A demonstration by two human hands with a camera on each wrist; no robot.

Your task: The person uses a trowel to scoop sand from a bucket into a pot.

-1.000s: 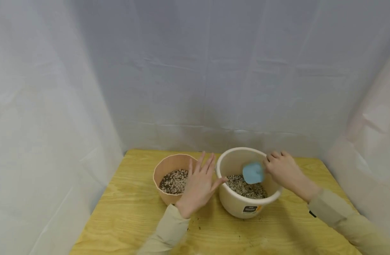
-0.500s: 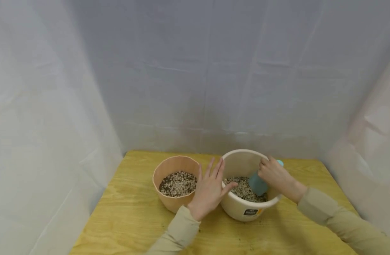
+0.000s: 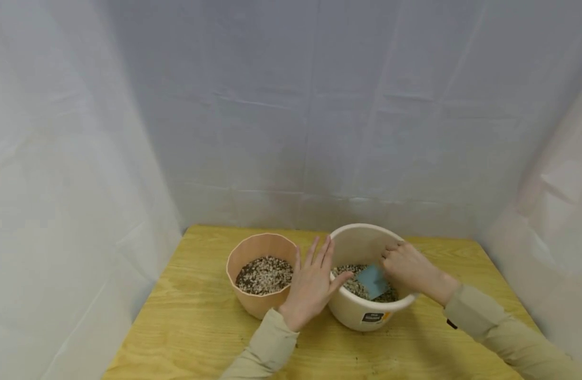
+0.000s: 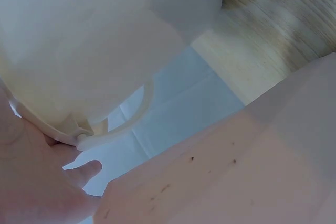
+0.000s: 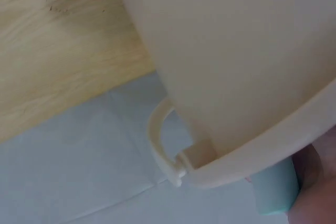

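Head view is showing us working over two containers on the pale wooden tabletop (image 3: 191, 327): our left hand (image 3: 313, 287) is lying with straight, spread fingers against the near-left rim of the cream round plastic bucket (image 3: 362, 316), thumb hooked over the lip, steadying it between the bucket and the peach-coloured plastic pot of gravelly mix (image 3: 260, 272) just beside it. Our right hand (image 3: 407, 266) is curling round the handle of the small light-blue plastic scoop (image 3: 373, 281), and the scoop's blade is now lying low and tilted inside the bucket, on the speckled grit and soil mix (image 3: 353, 282). Compared with a second ago, we are seeing the blade go from raised and facing us above the fill, to dipping in half a second ago, to pressing down among the granules now; the left hand has shifted from hovering over the pot's edge to bracing the bucket. We are judging that a scoopful is being loaded, with nothing lifted out yet. Left wrist view is showing the bucket's wall and its thin bail handle (image 4: 137, 113) close to our palm; right wrist view is showing the same wall, with the scoop's blue handle (image 5: 275, 190) at our fingers.
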